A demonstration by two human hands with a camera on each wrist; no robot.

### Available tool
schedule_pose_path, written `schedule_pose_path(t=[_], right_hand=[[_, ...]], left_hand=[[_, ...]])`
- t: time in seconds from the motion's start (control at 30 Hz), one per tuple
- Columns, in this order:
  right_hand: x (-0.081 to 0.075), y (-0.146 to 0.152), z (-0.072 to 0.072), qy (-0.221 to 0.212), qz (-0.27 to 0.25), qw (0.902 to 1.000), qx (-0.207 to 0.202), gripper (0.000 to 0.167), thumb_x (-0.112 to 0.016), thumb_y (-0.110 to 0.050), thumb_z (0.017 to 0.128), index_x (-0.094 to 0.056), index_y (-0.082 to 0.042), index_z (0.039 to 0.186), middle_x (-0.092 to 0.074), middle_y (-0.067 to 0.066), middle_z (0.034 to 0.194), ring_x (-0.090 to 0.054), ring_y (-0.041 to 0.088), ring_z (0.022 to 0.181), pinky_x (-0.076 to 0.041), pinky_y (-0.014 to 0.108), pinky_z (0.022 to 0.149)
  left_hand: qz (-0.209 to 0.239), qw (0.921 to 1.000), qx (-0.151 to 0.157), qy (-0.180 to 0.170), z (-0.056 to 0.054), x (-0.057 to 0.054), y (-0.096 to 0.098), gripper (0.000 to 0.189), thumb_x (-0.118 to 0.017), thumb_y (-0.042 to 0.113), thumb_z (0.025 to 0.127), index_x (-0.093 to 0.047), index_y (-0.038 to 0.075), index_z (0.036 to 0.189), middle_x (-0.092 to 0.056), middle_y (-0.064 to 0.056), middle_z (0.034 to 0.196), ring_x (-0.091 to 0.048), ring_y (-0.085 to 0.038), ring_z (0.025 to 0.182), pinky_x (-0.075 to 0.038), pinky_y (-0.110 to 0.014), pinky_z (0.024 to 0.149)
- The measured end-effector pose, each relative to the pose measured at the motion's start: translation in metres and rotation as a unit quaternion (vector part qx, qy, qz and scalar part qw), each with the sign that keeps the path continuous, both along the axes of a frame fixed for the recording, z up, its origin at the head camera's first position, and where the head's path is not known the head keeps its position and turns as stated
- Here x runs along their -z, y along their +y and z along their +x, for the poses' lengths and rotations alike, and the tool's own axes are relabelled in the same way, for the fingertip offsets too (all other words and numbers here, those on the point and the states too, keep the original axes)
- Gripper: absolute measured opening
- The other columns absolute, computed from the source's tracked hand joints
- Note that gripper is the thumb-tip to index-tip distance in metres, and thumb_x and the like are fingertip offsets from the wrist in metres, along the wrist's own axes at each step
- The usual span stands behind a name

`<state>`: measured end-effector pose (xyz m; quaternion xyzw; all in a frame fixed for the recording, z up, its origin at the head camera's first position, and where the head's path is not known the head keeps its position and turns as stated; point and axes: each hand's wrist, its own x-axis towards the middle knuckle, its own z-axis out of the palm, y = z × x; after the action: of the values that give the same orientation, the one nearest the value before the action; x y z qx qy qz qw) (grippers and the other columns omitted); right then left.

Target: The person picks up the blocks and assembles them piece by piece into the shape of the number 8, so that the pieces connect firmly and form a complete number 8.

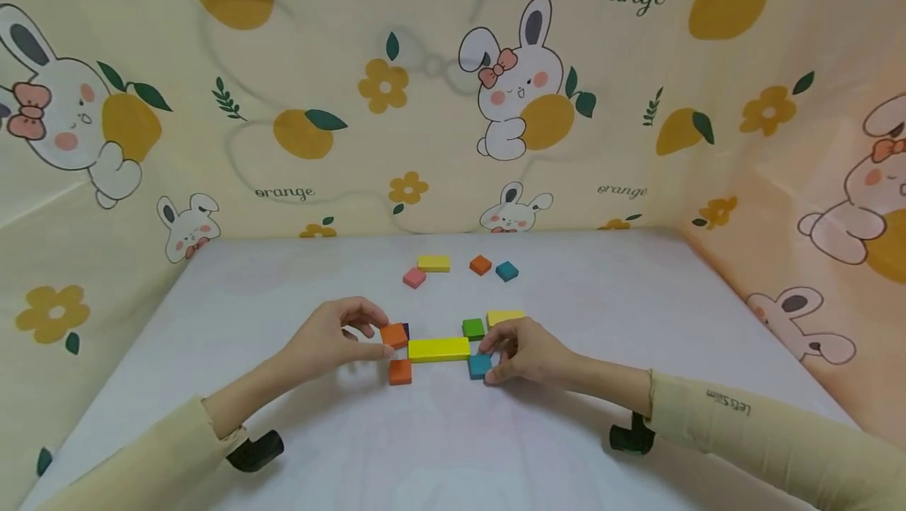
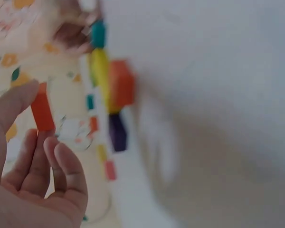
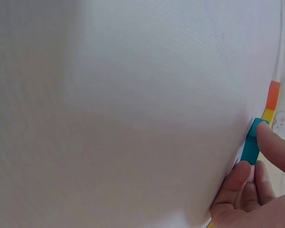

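My left hand [image 1: 338, 342] pinches an orange block [image 2: 42, 111] between thumb and fingers, held above the table beside the left end of a long yellow block [image 1: 439, 350]. Behind the held block, a dark purple block [image 2: 117, 132] is mostly hidden in the head view. A second orange block [image 1: 399, 372] lies at the yellow block's near left corner. At its near right corner, my right hand [image 1: 531, 351] holds a teal block [image 3: 251, 146] on the table with thumb and fingertips. A green block [image 1: 473, 329] lies at the far right corner.
Just behind my right hand lies another yellow block [image 1: 505, 317], partly covered. Farther back are a pink block [image 1: 414, 277], a yellow block [image 1: 433, 263], an orange block [image 1: 480, 264] and a blue block [image 1: 506, 270]. Patterned cloth [image 1: 439, 141] walls the white table's back and sides.
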<state>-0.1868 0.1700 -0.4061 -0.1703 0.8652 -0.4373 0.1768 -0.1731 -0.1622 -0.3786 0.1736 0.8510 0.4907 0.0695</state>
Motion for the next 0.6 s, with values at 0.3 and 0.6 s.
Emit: schedule_pose_path(t=[0.3, 0.6], right_hand=[[-0.001, 0.001, -0.001, 0.007, 0.002, 1.0000, 0.000, 0.032, -0.088, -0.011, 0.073, -0.072, -0.010, 0.101, -0.062, 0.009, 0.092, -0.054, 0.020, 0.068, -0.043, 0.023, 0.058], [0.001, -0.001, 0.000, 0.001, 0.006, 1.0000, 0.008, 0.032, -0.088, -0.010, 0.072, -0.072, -0.010, 0.100, -0.062, 0.008, 0.091, -0.054, 0.019, 0.067, -0.043, 0.023, 0.058]], left_hand=[[0.036, 0.9984, 0.010, -0.043, 0.033, 0.018, 0.003, 0.043, -0.090, 0.029, 0.072, -0.067, 0.012, 0.105, -0.066, -0.002, 0.101, -0.059, -0.024, 0.088, -0.053, -0.030, 0.069], [0.014, 0.9979, 0.023, -0.060, 0.043, 0.034, 0.008, 0.042, -0.091, 0.028, 0.070, -0.067, 0.013, 0.101, -0.066, 0.000, 0.095, -0.060, -0.022, 0.083, -0.051, -0.028, 0.070]])
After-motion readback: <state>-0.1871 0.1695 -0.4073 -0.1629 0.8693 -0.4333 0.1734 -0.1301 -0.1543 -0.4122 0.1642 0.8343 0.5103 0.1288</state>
